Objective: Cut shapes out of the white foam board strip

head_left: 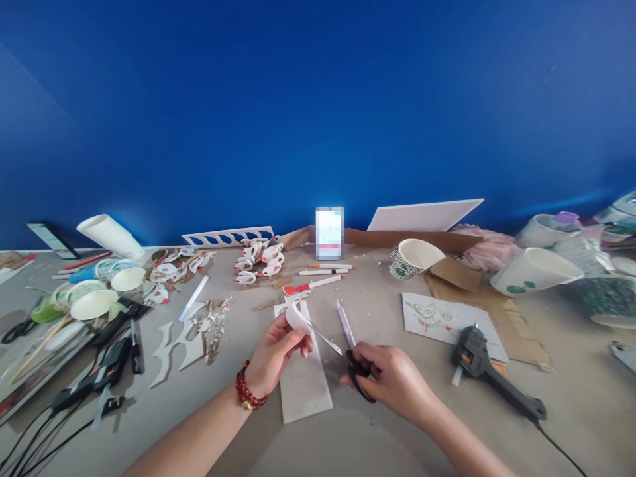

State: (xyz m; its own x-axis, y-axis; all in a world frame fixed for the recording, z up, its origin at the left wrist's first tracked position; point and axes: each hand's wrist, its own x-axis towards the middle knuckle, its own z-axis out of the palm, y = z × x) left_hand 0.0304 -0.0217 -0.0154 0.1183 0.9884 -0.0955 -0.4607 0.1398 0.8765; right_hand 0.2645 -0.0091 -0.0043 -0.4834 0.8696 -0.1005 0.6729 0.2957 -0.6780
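Note:
My left hand [279,352] pinches a small white cut-out piece with a rounded end [297,317] between thumb and fingers. In my right hand [392,379] is a pair of scissors [356,379], its black handles round the fingers and its blades pointing up and left at the white piece. Whether the blades touch the piece, I cannot tell. Under my left hand lies a white foam board strip [308,396]. A pale lilac pen-shaped tool [346,324] rests just beyond the scissors. Past it are a red-and-white marker [325,282] and other pens.
Several white bird-shaped cut-outs [258,258] sit behind my left hand, with board offcuts [185,348] and scraps nearer. At right are a glue gun [489,374], a drawing [432,315] and a patterned paper cup [416,257]. A blurred phone screen [329,233] stands at the wall.

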